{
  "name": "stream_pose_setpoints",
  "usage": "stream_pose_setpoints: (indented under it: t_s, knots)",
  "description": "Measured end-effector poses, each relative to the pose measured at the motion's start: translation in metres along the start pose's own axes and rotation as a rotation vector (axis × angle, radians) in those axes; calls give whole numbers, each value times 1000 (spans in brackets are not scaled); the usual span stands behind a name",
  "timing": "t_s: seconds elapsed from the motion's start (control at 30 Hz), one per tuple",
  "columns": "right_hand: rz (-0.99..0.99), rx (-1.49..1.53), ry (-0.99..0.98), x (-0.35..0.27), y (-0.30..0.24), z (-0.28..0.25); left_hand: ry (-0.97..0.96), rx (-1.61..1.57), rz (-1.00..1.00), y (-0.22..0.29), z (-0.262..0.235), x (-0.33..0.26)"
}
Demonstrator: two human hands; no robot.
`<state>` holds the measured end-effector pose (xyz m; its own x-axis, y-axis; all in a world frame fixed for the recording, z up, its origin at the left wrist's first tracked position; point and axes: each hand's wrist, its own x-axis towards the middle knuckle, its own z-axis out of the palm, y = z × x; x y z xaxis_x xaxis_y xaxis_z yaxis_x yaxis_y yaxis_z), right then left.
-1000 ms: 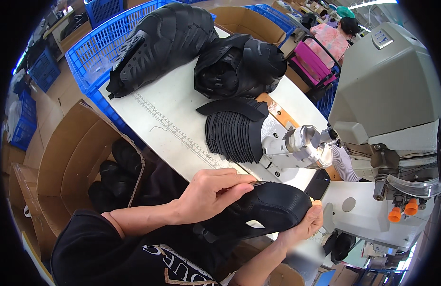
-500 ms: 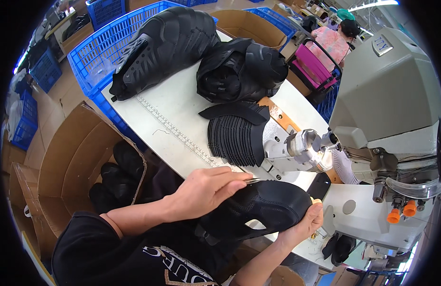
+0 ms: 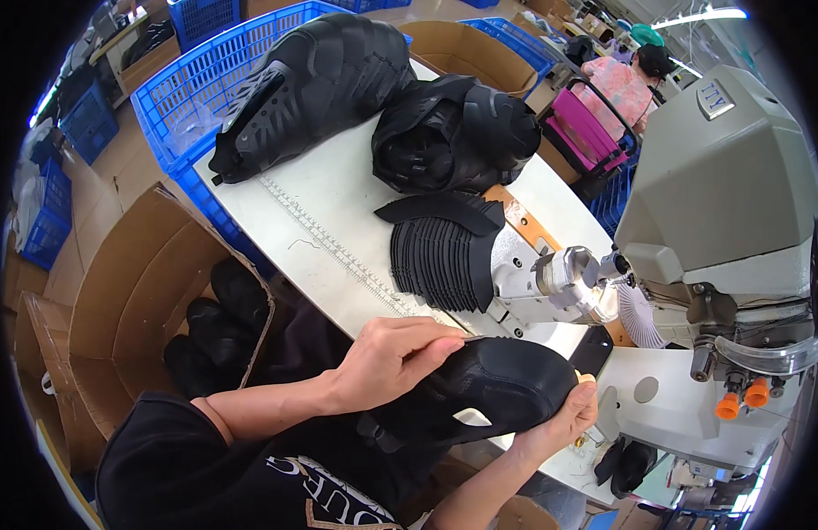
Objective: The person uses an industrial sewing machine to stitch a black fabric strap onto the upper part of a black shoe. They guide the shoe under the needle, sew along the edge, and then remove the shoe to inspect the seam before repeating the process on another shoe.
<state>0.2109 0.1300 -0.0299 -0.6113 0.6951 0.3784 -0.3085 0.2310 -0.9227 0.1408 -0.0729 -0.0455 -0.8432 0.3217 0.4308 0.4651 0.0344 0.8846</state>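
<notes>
A black shoe upper [image 3: 515, 375] is held up in front of me, its rounded end toward the right. My right hand [image 3: 564, 420] grips that rounded end from below, and a small yellow piece shows at its fingertips. In a pinch, my left hand [image 3: 396, 353] holds a slim metal tool [image 3: 473, 336]. Only the tool's tip shows, touching or very close to the upper's far edge; its kind is hidden by the fingers. Just beyond lies a fanned stack of curved black pieces [image 3: 440, 265] on the white table [image 3: 312, 265].
A sewing machine [image 3: 718, 177] stands at right, its metal head part [image 3: 568, 276] close to the stack. Two bundles of black uppers [image 3: 325, 93] lie at the table's far side. Blue crate [image 3: 175, 115] and cardboard box [image 3: 131, 291] stand left. A person [image 3: 617, 84] sits beyond.
My left hand stays at the upper's far edge, shifted slightly, and less of the metal tip shows. The surroundings have moved a little in the picture. Both grips are unchanged.
</notes>
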Motion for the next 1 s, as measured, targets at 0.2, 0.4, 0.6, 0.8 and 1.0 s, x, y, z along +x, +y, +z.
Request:
stream_pose_setpoints:
  t_s: [0.2,0.4,0.6,0.8,1.0]
  knots:
    - [62,48,134,2,-10,3,73,49,-52,-22,-21,18]
    - [43,44,-48,6,-4,1,-3,455,30,-33,-44,29]
    - [60,25,-220,-2,-17,69,-176,-626,-233,4,-64,-5]
    - [302,160,-986,-14,-26,153,343,-359,-222,3,-205,28]
    - [264,415,-1036,-9,7,276,381,-158,-80,-87,-320,115]
